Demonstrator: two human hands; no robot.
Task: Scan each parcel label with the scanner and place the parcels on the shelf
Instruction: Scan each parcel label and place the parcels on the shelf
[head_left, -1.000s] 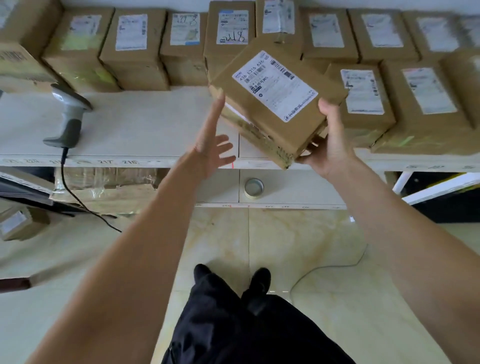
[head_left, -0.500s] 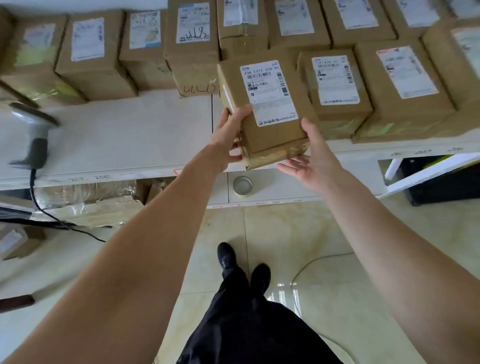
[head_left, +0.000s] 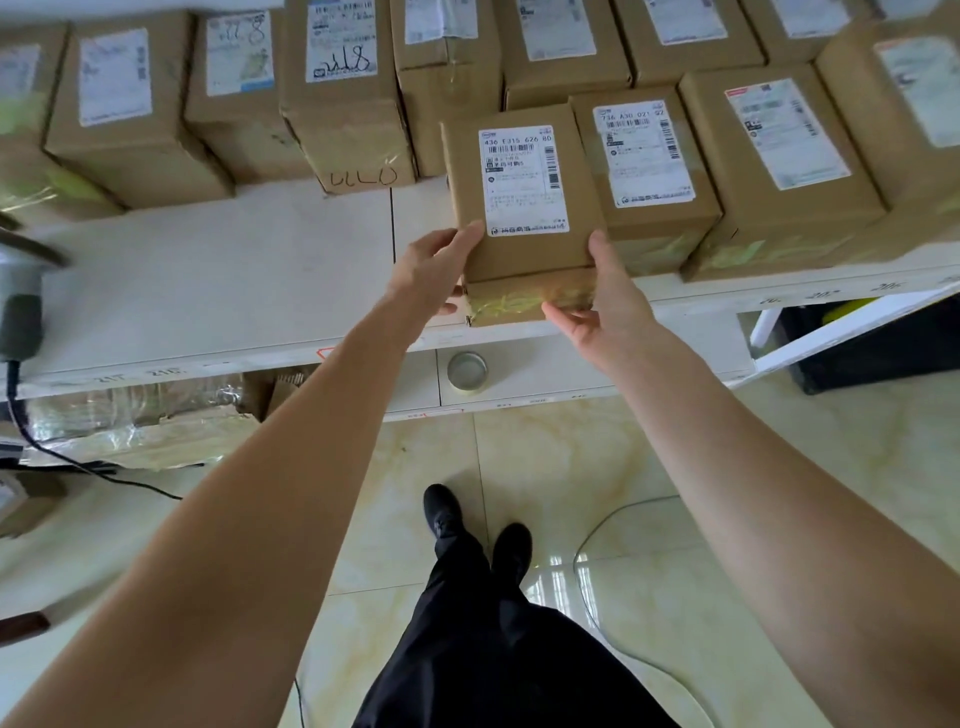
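Step in hand, by my judgement: shelving, not scanning. I hold the brown rectangular cardboard parcel (head_left: 524, 208), white printed label up, at the front of the white shelf board (head_left: 208, 280), at 12 o'clock from my feet. Its near end appears to overhang the shelf edge; I cannot tell whether the far end rests on the board.

My left hand (head_left: 434, 273) grips the parcel's left near corner. My right hand (head_left: 605, 304) grips the right near corner, fingers curled under the taped front face.

The parcel sits just beside a second brown labelled carton (head_left: 649, 171) at its 3 o'clock. The grey handheld scanner (head_left: 21, 306) stands unheld at 9 o'clock, well apart.

Next move calls for pushing the parcel toward 12 o'clock, square with its neighbour, then releasing both hands.
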